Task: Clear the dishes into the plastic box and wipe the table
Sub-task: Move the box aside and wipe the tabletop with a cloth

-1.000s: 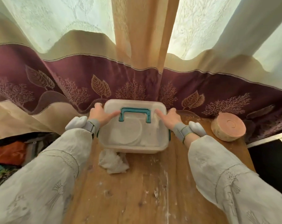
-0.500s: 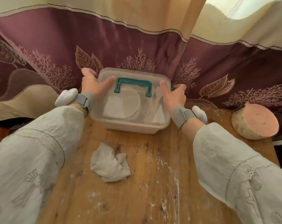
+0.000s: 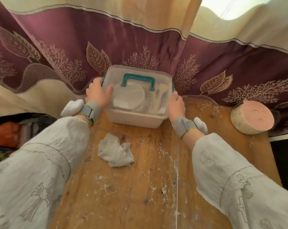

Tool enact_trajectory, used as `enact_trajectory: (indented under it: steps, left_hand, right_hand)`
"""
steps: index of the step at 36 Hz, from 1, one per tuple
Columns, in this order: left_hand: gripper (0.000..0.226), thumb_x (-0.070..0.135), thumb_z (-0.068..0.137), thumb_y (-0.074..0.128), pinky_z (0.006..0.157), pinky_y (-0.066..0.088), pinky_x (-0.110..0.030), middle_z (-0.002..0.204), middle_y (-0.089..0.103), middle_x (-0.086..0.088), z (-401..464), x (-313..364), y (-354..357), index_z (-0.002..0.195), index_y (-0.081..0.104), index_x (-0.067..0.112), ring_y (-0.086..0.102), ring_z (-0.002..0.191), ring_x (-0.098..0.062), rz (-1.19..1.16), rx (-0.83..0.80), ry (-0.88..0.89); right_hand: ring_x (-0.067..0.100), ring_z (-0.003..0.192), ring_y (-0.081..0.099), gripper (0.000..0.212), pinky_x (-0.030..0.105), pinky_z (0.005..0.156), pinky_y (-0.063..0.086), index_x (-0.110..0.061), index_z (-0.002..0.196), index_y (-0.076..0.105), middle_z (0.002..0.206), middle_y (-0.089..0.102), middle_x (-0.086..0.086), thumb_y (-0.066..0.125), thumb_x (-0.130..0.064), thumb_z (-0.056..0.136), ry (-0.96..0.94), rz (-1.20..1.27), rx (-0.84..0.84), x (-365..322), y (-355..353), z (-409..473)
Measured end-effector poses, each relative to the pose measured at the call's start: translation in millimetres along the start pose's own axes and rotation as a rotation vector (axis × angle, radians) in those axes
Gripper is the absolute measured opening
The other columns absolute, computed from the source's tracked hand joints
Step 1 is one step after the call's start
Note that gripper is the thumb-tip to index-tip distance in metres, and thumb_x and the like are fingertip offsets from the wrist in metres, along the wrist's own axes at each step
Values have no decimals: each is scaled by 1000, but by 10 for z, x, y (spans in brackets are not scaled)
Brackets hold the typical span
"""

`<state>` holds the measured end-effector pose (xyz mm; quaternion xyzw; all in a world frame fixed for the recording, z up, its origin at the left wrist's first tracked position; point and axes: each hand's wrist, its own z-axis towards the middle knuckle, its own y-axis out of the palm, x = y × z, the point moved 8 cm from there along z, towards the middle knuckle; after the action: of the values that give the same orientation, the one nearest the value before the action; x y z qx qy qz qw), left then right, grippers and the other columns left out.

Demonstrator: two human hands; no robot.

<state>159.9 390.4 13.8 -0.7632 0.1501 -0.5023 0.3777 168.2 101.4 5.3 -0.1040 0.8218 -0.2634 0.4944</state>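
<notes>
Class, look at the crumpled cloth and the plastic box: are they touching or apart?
Apart. The head view shows bare wooden table between the cloth and the plastic box.

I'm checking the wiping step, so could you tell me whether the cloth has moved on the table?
Cannot tell: the cloth now lies clear of the plastic box, but the box and the camera both moved.

Plastic box [image 3: 136, 103]: translucent, rectangular, lid closed, teal handle [image 3: 138, 80] folded flat on the lid; stands at the far edge of the wooden worktop [image 3: 140, 187], against the curtain; white plates [image 3: 131, 100] and pale utensils, visible through the lid, lie inside. Cloth [image 3: 115, 152]: grey-white, crumpled, lies on the worktop just in front of the box, apart from it; worktop surface carries white smears and specks.
</notes>
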Motion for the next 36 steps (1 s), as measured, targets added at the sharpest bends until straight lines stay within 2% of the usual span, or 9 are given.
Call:
enact_trajectory:
  steps: [4,8,12,15,20,23,26,30,36]
  left_hand:
    - [44,33,99,36,100,35,-33,135,45,-12,-373,-246,22,135,36,8,44,124,-29,-227,45,-80]
    - [45,35,99,27,92,43,-30,125,53,-4,-748,-563,174,138,34,14,52,113,-26,-180,-45,-117]
    - [42,5,97,34,95,40,-31,139,47,-8,-1040,-858,376,137,46,11,46,126,-26,35,-180,-139]
    - [37,6,94,45,88,48,-36,133,53,-13,-1185,-1164,421,127,57,13,53,118,-31,242,-190,-148]
    - [38,11,91,45,106,37,-41,142,45,-2,-1395,-1467,535,126,59,19,43,128,-27,498,-279,10]
    - [41,18,95,42,110,30,-36,146,38,2,-1490,-1424,533,135,49,21,38,131,-25,695,-311,149]
    - [33,17,92,43,102,33,-36,128,53,-5,-1505,-1320,521,123,55,16,50,117,-27,848,-283,165]
    - [19,12,88,48,106,26,-39,100,64,-5,-1492,-1122,595,97,64,14,61,97,-26,961,-292,172]
    - [25,8,87,45,111,23,-40,102,65,-9,-1480,-1112,642,105,62,6,63,97,-27,1001,-287,173]
  right_hand:
    - [33,130,39,53,35,107,28,2,135,42,141,43,20,12,-29,104,100,-17,11,377,65,-341]
    - [30,127,41,41,32,97,35,-3,135,42,139,43,15,24,-20,102,17,-295,-182,615,332,-722]
    - [26,127,38,41,35,103,34,-17,139,39,140,39,6,39,-25,98,-321,-562,-388,604,810,-1057]
    - [25,130,30,52,37,105,29,-22,144,31,144,33,1,45,-27,95,-694,-730,-488,500,1209,-1392]
    - [28,133,24,59,46,105,29,-23,143,28,149,25,3,51,-40,92,-848,-981,-605,695,1676,-1571]
    - [30,124,33,50,43,101,37,-19,137,36,138,36,7,53,-33,92,-831,-958,-535,730,1721,-1536]
    - [30,122,34,47,38,102,36,-14,135,39,129,39,11,52,-17,90,-773,-849,-547,729,1686,-1514]
    - [27,112,44,53,34,94,38,-18,136,40,120,43,9,54,-22,85,-690,-660,-417,633,1262,-1373]
    - [31,105,49,45,35,87,41,-16,128,49,116,46,12,53,-27,85,-514,-694,-98,760,329,-768]
